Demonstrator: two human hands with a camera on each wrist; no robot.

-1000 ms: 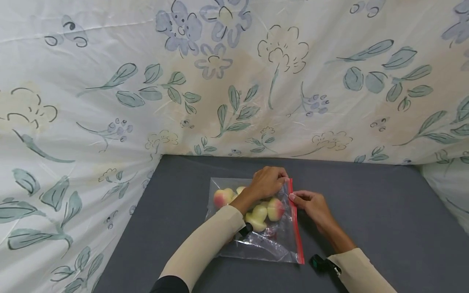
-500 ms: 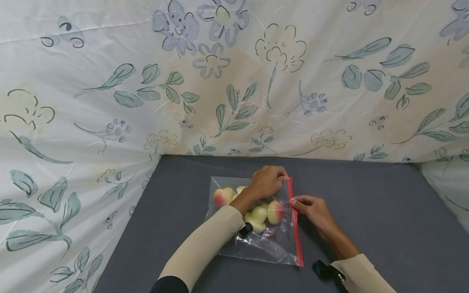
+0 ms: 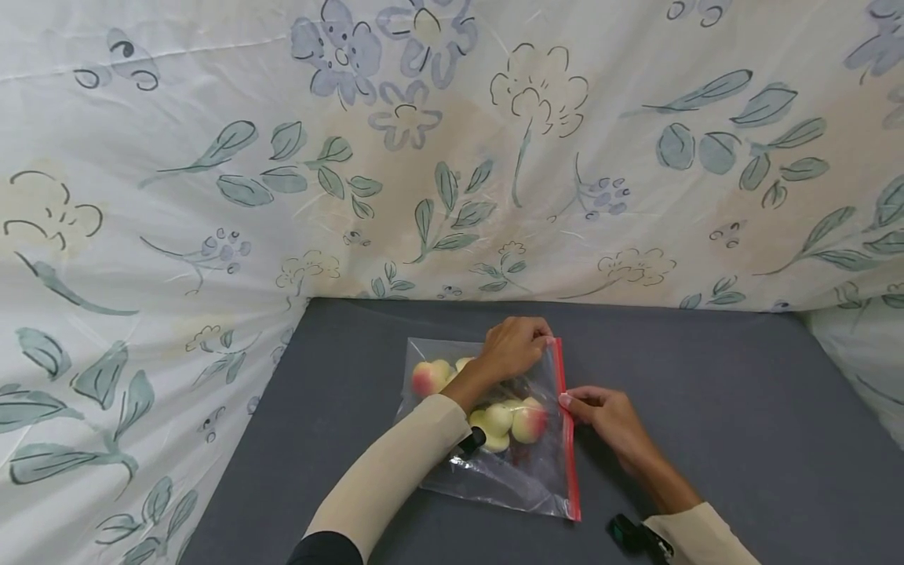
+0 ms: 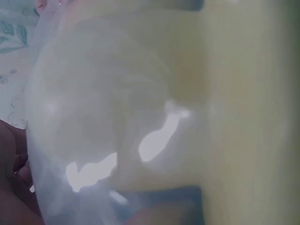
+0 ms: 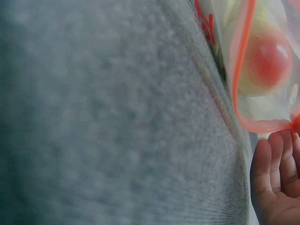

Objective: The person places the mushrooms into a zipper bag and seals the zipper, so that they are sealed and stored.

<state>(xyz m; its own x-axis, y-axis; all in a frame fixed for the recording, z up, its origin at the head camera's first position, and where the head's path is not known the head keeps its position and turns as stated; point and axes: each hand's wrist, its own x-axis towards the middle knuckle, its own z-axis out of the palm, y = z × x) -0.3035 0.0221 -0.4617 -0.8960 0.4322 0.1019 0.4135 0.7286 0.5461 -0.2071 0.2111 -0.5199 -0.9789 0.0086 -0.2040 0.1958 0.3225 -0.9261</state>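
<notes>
A clear plastic zip bag with a red zip strip along its right side lies flat on the grey tabletop. Inside are several pale yellow and pink peach-like fruits. My left hand pinches the far corner of the bag by the red strip, its forearm crossing over the bag. Lower on the strip, my right hand pinches the red edge between thumb and index finger. The right wrist view shows a pink-yellow fruit behind the plastic. Blurred plastic and pale yellow fill most of the left wrist view.
A white curtain with a flower and leaf print hangs behind and to the left. The dark grey tabletop extends right of the bag. A small black device sits at the right wrist.
My right hand has slid toward me along the red zip strip. The left hand has stayed at the far corner, and the bag's near right corner has shifted slightly toward me.
</notes>
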